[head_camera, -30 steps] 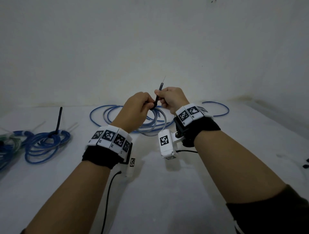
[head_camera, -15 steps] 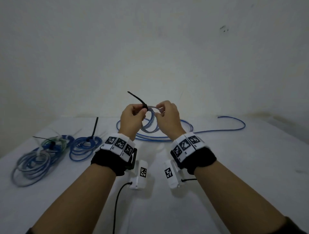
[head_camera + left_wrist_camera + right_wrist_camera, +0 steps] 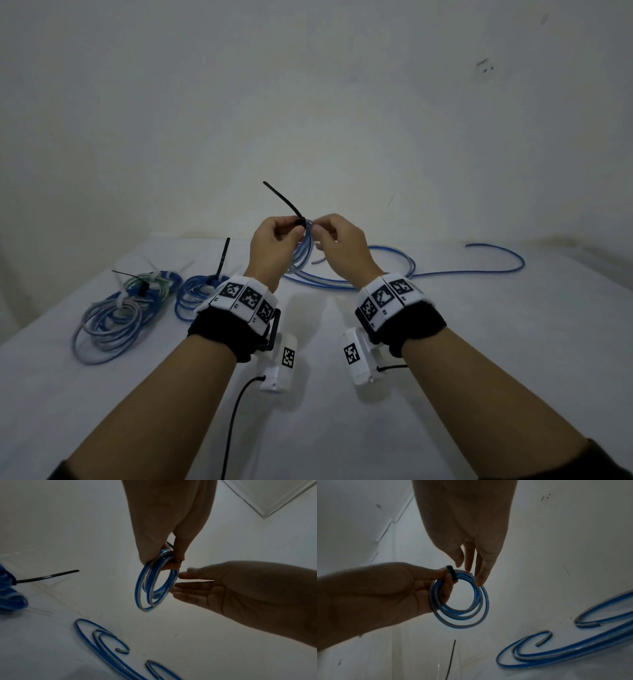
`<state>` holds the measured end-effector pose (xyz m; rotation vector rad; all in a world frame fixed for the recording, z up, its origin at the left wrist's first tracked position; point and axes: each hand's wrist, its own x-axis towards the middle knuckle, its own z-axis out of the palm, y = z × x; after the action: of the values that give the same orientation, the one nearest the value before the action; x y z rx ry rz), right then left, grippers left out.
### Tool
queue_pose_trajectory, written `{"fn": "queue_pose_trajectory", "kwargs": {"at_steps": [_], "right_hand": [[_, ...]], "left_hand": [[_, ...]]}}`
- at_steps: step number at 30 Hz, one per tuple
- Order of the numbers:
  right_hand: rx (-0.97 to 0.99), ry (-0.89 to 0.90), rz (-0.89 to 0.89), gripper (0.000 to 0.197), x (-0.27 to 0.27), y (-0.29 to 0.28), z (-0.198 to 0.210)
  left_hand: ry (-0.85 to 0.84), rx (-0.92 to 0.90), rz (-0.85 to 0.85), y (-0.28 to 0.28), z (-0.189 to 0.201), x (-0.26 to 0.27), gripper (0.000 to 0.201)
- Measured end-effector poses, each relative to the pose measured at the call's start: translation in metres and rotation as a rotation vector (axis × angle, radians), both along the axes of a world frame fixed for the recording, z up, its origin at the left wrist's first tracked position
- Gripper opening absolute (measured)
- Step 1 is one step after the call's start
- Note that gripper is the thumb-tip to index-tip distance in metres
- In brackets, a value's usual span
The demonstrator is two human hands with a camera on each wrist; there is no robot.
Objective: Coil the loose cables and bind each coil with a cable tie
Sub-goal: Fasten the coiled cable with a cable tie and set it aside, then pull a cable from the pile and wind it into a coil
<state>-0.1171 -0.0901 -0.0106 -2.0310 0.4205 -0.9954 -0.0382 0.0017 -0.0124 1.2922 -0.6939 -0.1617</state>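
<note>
Now the left hand (image 3: pixel 274 243) pinches the tied coil (image 3: pixel 458 599) at its cable tie (image 3: pixel 286 205), lifted off the table (image 3: pixel 479 342); right hand (image 3: pixel 337 245) fingers (image 3: pixel 481 574), relaxed, just released, touching the coil beside them: binding looks done.

Blue-and-grey cable coil (image 3: pixel 303 248): small, held aloft, black cable tie (image 3: pixel 286 205) cinched at top, tail up-left. Loose blue cable (image 3: pixel 445 272): sprawled on table behind.
</note>
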Motion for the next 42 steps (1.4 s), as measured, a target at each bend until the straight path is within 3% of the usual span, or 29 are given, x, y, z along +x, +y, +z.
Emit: {"fn": "queue_pose_trajectory", "kwargs": {"at_steps": [4,7,17,22,24,27,32,36,42], "right_hand": [[0.154,0.048,0.142,0.029,0.004,0.009,0.011],[0.159,0.01,0.156,0.022,0.008,0.011,0.014],[0.377,0.068,0.209,0.025,0.022,0.01,0.014],[0.395,0.107,0.247,0.028,0.027,0.011,0.012],[0.407,0.114,0.283,0.027,0.029,0.012,0.011],[0.433,0.103,0.307,0.025,0.036,0.017,0.008],[0.499,0.125,0.272,0.013,0.065,0.032,-0.003],[0.388,0.306,0.291,0.018,0.096,0.05,-0.019],[0.189,0.472,0.313,0.028,0.135,0.072,-0.035]], "left_hand": [[0.052,0.027,-0.095,0.003,0.002,0.002,0.021],[0.048,0.028,-0.168,0.008,0.002,0.005,0.024],[-0.196,0.182,-0.088,0.026,0.001,0.024,0.022],[-0.686,0.395,0.254,0.032,-0.007,0.045,0.029],[-0.768,0.418,0.237,0.035,-0.007,0.054,0.033],[-0.705,0.442,0.183,0.04,-0.003,0.06,0.028],[-0.657,0.635,0.258,0.06,-0.002,0.084,0.016],[-0.582,0.767,0.347,0.081,-0.01,0.111,0.012],[-0.597,1.148,0.343,0.102,-0.017,0.143,0.017]]}}
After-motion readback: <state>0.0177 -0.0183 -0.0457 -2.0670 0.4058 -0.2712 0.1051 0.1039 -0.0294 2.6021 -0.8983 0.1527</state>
